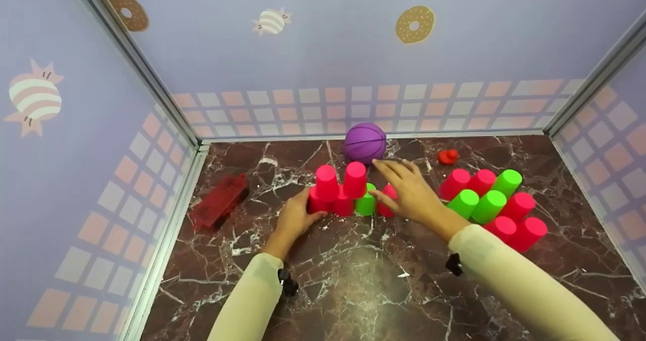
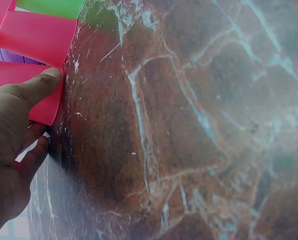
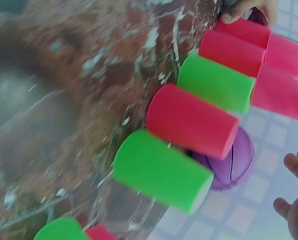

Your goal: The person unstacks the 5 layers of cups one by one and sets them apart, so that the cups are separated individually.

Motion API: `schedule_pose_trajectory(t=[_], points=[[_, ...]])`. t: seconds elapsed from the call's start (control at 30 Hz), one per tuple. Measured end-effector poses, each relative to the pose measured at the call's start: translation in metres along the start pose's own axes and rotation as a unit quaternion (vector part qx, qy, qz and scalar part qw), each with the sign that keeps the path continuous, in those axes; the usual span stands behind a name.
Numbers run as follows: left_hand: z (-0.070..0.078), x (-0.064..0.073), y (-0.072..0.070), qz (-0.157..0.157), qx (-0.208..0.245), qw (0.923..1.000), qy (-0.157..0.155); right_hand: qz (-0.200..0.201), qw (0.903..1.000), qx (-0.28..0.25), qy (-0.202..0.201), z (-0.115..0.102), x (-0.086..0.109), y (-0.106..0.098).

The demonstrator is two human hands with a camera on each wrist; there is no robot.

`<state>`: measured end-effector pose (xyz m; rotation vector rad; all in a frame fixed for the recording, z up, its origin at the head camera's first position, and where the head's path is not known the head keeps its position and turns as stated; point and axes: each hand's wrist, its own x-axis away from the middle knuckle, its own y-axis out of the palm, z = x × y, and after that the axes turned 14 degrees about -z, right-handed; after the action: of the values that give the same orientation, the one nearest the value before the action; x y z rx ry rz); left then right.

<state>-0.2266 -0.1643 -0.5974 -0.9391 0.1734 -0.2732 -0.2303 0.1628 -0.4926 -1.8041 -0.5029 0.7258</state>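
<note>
Three lilac walls (image 1: 333,63) frame the scene, printed with doughnuts, sweets and pink-and-white squares, and between them spreads a dark marbled surface (image 1: 353,290). In from the near edge come two pale sleeves (image 1: 247,300). Over on the left lies a translucent red box (image 1: 219,202), set at a slant. Now the hands: the left hand (image 1: 295,217) has its thumb across the front of the end cup (image 1: 319,207), gripping this leftmost red one in the bottom row! The right hand (image 1: 411,194) is raised above the other end, fingers apart, holding nothing. A purple ball (image 1: 365,143) sits behind, near the back wall. And the cups, all mouth down: the bottom row runs red, red, green, red, green from the left hand's end, that last green cup (image 3: 161,170) plain in the right wrist view. Two upper red cups (image 1: 327,182) ride on top, one straddling the two leftmost, the other bridging the second red and the green. To the right stands a cluster of eight cups (image 1: 489,206), five red, three green. Smaller, a black device (image 1: 287,282) sits at each wrist, and a little red object (image 1: 447,157) rests right of the ball.
</note>
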Motion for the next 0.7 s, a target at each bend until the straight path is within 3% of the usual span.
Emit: schedule_pose_trajectory(t=[0.37, 0.7], points=[[0.001, 0.001, -0.002, -0.001, 0.006, 1.0, 0.0, -0.047, 0.9974, -0.05, 0.025, -0.019, -0.036, 0.015], [0.0, 0.0, 0.0, -0.003, 0.008, 1.0, -0.003, -0.059, 0.9932, -0.088, 0.047, -0.025, -0.043, 0.019]])
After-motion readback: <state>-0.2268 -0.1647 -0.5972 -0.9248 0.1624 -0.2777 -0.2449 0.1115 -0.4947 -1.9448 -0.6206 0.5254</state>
